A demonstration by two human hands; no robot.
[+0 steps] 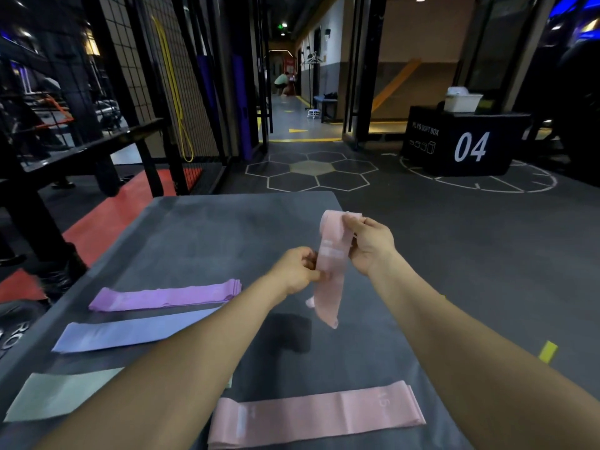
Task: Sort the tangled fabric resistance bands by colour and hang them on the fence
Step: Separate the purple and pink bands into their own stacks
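Both my hands hold one pink band [332, 254] up above the dark grey platform [201, 241]. My right hand [370, 243] grips its upper end, and my left hand [300, 269] pinches its middle, so the lower end hangs loose. Flat on the platform lie a stack of purple bands [165, 298], a blue band [130, 332], a pale green band [58, 394] partly under my left forearm, and a pink band [316, 414] nearest me. The black wire-mesh fence [136, 73] stands at the far left.
A yellow loop band [177, 92] hangs on the fence. A black bench frame [97, 151] stands left of the platform. A black plyo box marked 04 [467, 144] with a white bin on it sits at the far right. A person crouches far down the corridor [282, 84].
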